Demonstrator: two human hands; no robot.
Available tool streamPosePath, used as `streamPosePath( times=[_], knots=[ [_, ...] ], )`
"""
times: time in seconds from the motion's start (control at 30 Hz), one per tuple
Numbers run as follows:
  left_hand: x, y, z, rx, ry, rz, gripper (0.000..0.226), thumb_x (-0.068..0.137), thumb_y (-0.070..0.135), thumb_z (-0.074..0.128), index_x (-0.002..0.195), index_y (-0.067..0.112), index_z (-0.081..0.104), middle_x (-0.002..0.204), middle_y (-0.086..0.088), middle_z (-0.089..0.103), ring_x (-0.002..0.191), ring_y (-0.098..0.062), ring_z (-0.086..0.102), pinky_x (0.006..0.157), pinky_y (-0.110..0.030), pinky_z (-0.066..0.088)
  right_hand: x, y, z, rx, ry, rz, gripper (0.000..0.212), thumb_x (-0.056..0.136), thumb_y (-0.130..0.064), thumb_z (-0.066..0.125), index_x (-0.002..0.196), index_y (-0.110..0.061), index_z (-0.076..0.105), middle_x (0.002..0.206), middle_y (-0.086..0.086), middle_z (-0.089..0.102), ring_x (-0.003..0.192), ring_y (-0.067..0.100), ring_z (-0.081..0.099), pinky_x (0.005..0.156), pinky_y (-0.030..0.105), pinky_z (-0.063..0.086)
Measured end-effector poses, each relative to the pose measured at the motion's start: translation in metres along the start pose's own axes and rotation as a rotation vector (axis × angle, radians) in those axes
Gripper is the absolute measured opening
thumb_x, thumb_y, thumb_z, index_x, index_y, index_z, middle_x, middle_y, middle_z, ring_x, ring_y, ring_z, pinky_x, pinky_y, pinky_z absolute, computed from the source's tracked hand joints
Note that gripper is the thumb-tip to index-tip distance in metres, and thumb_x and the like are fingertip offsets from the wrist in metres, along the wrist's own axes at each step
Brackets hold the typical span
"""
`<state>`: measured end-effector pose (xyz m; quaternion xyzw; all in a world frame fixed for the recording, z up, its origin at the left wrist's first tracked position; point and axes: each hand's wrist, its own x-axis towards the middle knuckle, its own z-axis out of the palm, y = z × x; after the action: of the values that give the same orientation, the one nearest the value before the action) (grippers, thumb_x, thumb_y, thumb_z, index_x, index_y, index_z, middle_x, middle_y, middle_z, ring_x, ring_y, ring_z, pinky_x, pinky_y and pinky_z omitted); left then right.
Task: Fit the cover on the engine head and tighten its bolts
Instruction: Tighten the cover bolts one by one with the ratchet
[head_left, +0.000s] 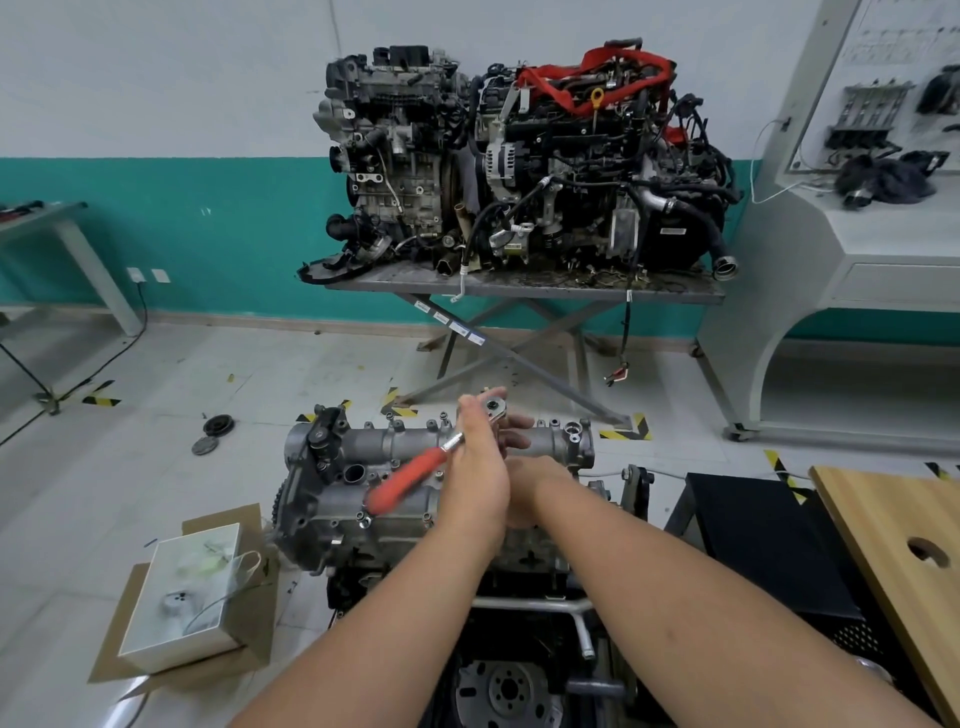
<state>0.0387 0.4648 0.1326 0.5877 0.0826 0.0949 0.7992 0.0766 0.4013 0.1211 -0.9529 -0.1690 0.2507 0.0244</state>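
Note:
The grey aluminium cover (363, 449) lies on the engine head (332, 525) in front of me, with several bolts (397, 425) standing along its far edge. My left hand (478, 462) grips a ratchet wrench just below its steel head (492, 404). Its red handle (410, 480) slants down to the left across the cover. The ratchet head is over the far edge of the cover. My right hand (524, 470) is behind the left, its fingers reaching under the ratchet head. What they touch is hidden.
A white paper bag (182, 587) sits on cardboard at the left. Two round black parts (218, 426) lie on the floor. Behind, a steel table (519, 287) carries two engines. A wooden board (893, 545) and a black cabinet (753, 530) are at the right.

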Motion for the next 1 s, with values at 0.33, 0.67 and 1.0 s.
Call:
streamPosePath(
  times=[0.33, 0.67, 1.0],
  knots=[
    [0.036, 0.062, -0.017, 0.491, -0.217, -0.339, 0.035, 0.100, 0.048, 0.047, 0.091, 0.019, 0.064, 0.073, 0.003, 0.074, 0.075, -0.015, 0.066, 0.075, -0.036, 0.042, -0.001, 0.000, 0.001, 0.137, 0.065, 0.147, 0.038, 0.093, -0.037, 0.049, 0.126, -0.020, 0.057, 0.125, 0.008, 0.061, 0.111, 0.031, 0.059, 0.087, 0.038, 0.051],
    [0.040, 0.074, -0.028, 0.285, -0.341, -0.566, 0.030, 0.101, 0.044, 0.055, 0.092, 0.015, 0.060, 0.083, -0.001, 0.073, 0.046, -0.007, 0.057, 0.038, -0.017, 0.040, 0.007, 0.008, 0.015, 0.338, 0.101, 0.038, 0.034, 0.093, -0.045, 0.055, 0.079, -0.014, 0.061, 0.076, 0.002, 0.067, 0.071, 0.022, 0.063, 0.066, 0.034, 0.051],
    [0.037, 0.073, -0.037, -0.164, -0.512, -0.687, 0.006, 0.098, 0.015, 0.054, 0.097, 0.013, 0.060, 0.099, -0.011, 0.075, 0.069, -0.020, 0.075, 0.049, -0.023, 0.056, 0.007, 0.014, 0.022, 0.486, 0.071, -0.009, 0.023, 0.080, -0.021, 0.054, 0.072, -0.009, 0.071, 0.070, 0.005, 0.074, 0.069, 0.023, 0.072, 0.075, 0.039, 0.060]
  ],
)
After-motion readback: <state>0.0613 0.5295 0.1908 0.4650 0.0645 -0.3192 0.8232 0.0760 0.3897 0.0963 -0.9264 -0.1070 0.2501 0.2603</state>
